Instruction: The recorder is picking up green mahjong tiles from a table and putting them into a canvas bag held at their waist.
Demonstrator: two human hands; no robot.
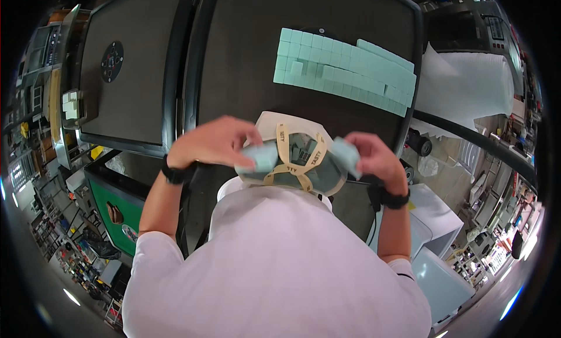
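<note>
My left hand (219, 142) is closed on a pale green block (263, 157), which looks like one or more mahjong tiles. My right hand (377, 157) grips a similar pale green block (346, 155), blurred by motion. Between them, close to my body, is an open pale bag or container (286, 119) with crossing beige printed bands (282, 142). Grey-green pieces show inside it, too unclear to name. Beyond my hands, rows of pale green mahjong tiles (345, 72) lie packed together on the dark table (251, 57). One tile (297, 68) sits raised among them.
To the left stands another dark table (140, 92) with a round black panel (112, 62). A green-topped table (111, 206) is below it. White wrapping sheet (467, 83) lies beyond the table's right edge, and a white box (432, 218) stands near my right elbow.
</note>
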